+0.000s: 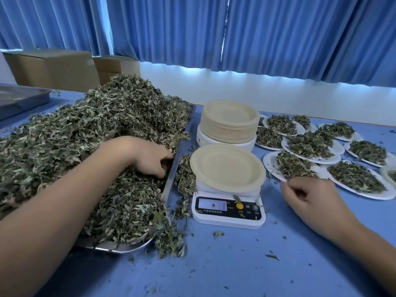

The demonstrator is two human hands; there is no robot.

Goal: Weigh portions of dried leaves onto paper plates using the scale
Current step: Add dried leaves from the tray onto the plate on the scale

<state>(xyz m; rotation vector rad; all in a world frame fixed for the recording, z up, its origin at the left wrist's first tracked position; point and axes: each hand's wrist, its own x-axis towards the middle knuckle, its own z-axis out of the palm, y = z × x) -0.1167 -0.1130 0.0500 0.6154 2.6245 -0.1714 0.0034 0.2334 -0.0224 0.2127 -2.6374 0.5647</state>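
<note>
A big heap of dried leaves (90, 133) fills a metal tray (181, 151) on the left. My left hand (150, 158) digs into the heap by the tray's right rim, fingers curled around leaves. An empty beige paper plate (227, 167) sits on the white scale (228, 211). My right hand (308, 196) hovers over the blue table right of the scale, fingers loosely curled, holding nothing that I can see, close to the rim of a filled white plate (272, 166).
A stack of empty paper plates (230, 121) stands behind the scale. Several white plates with leaf portions (355, 176) cover the right side. Loose leaves lie between tray and scale (185, 179). A second metal tray (19, 99) and cardboard boxes (51, 69) are at back left.
</note>
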